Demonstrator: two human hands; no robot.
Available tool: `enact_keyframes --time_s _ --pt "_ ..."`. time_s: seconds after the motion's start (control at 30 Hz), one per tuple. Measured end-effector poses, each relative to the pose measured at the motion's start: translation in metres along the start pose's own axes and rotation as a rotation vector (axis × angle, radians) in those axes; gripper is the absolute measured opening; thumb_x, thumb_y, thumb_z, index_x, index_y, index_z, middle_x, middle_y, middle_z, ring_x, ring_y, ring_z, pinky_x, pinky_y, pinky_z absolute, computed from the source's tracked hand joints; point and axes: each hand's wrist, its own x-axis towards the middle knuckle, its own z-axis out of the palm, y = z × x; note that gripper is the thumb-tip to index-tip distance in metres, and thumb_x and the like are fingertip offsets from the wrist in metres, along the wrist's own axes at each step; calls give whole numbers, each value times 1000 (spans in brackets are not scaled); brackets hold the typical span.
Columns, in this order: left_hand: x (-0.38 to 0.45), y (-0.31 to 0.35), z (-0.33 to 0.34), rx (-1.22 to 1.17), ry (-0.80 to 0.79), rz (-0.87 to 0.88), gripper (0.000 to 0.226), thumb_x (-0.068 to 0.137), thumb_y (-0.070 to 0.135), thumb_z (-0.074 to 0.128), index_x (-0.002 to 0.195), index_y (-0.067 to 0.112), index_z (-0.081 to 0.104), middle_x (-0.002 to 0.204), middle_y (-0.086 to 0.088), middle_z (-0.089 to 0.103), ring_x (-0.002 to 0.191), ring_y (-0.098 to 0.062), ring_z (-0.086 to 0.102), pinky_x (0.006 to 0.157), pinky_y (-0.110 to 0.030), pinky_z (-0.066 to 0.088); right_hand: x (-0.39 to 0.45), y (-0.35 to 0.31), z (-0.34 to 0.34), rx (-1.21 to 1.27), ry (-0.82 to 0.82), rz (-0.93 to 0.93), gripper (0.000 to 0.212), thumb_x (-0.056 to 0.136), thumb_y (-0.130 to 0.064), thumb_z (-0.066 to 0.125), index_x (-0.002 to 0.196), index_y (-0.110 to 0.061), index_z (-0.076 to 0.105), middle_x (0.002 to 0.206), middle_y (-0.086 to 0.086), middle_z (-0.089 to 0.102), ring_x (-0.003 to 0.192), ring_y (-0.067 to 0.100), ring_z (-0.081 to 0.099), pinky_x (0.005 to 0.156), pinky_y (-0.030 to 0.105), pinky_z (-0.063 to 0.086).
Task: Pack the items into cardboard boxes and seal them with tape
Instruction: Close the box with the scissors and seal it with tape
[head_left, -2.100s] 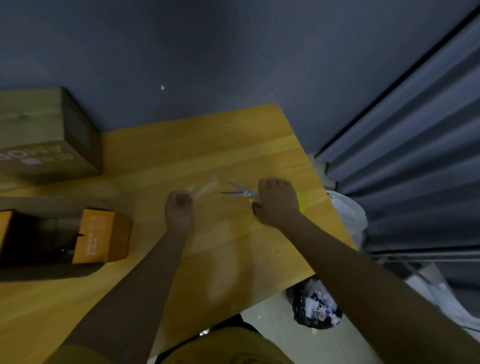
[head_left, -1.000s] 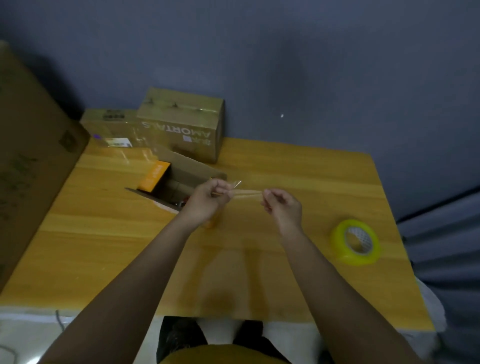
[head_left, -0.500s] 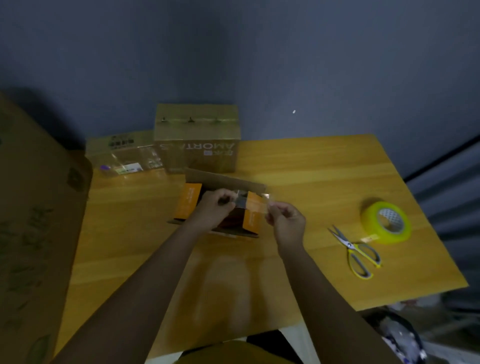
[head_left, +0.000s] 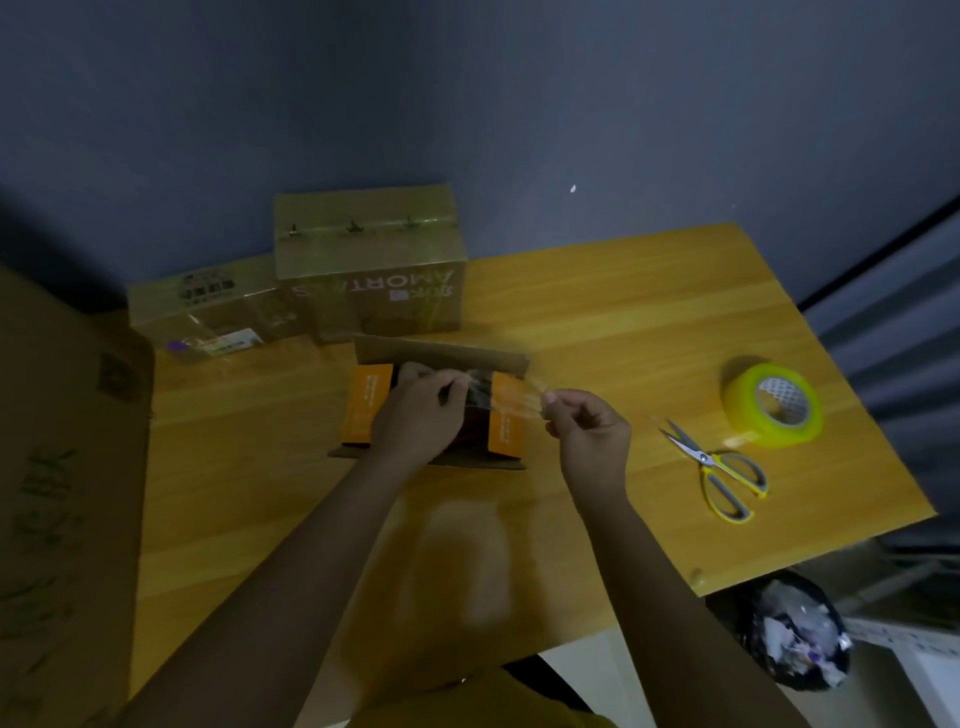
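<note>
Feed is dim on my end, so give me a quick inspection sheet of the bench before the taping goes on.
Surface: wooden table, lit unevenly.
Job's things: open box with orange flaps; clear tape strip stretched over it; tape roll; scissors beside the roll.
Clutter: two taped boxes at the back; large carton at left.
Grippers: left hand and right hand each pinch a strip end.
Cables: nothing seen.
Surroundings: blue wall, bin below the table corner.

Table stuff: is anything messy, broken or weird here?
Nothing looks broken or spilled. The scissors and yellow tape roll lie loose on the table. Both hands, left and right, pinch a clear tape strip over the open box.
</note>
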Motion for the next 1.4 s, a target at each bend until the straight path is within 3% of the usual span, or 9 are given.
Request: enact_keyframes --time_s 0.1,0.2,0.27,0.37,0.57,0.77,0.97,1.1,1.4 --pt "7 -8 -3 -30 32 22 32 101 43 35 123 31 56 126 -1 47 81 -11 55 59 -26 49 2 -2 -2 15 -5 -36 14 88 -7 66 80 -17 69 58 -10 59 59 6 57 63 26 51" --pt "13 -10 -3 -250 -24 -77 32 101 42 37 121 25 56 121 1 54 85 -6 54 48 -13 46 5 -1 -3 22 -27 1 13 89 -6 65 79 -15 67 63 1 59 59 9 56 64 30 50" --pt "15 -5 -2 -422 -96 -200 45 100 51 33 125 20 54 119 -1 56 96 -15 56 68 -26 53 4 1 0 31 -71 38 11 90 -6 64 80 -12 67 66 8 59 61 10 56 64 30 50" --pt "19 5 0 -597 -223 -361 63 95 63 31 134 16 48 120 0 56 113 -22 55 96 -40 45 5 3 4 47 -110 111 7 90 -7 64 84 -8 68 71 12 60 65 12 56 66 31 50" --pt "24 14 2 -780 -301 -555 65 96 60 30 126 7 54 113 -9 65 107 -25 62 87 -36 50 12 5 9 60 -116 185 6 89 -10 65 85 -12 68 73 9 63 68 13 59 68 30 53" --pt "25 3 3 -807 -318 -521 32 89 40 64 105 12 61 109 -5 67 96 -16 64 82 -30 52 14 14 13 57 -105 309 9 90 -11 65 82 -12 68 72 9 61 67 16 56 69 35 50" --pt "25 1 11 -815 -234 -476 8 91 21 63 94 13 63 103 -2 67 92 -13 64 78 -29 53 11 23 13 86 -115 369 8 90 -13 65 84 -10 67 73 7 60 69 18 55 68 34 49" --pt "28 1 15 -738 -213 -429 20 93 24 61 75 16 59 102 2 66 92 -12 65 78 -29 54 10 27 12 84 -110 377 11 91 -20 64 85 -11 68 77 6 62 69 15 56 64 27 48" --pt "36 -2 24 -667 -201 -423 19 92 27 63 81 12 60 100 -5 66 96 -18 64 75 -31 54 12 32 12 7 -90 354 13 90 -24 66 83 -13 68 75 1 65 63 5 58 52 10 44"
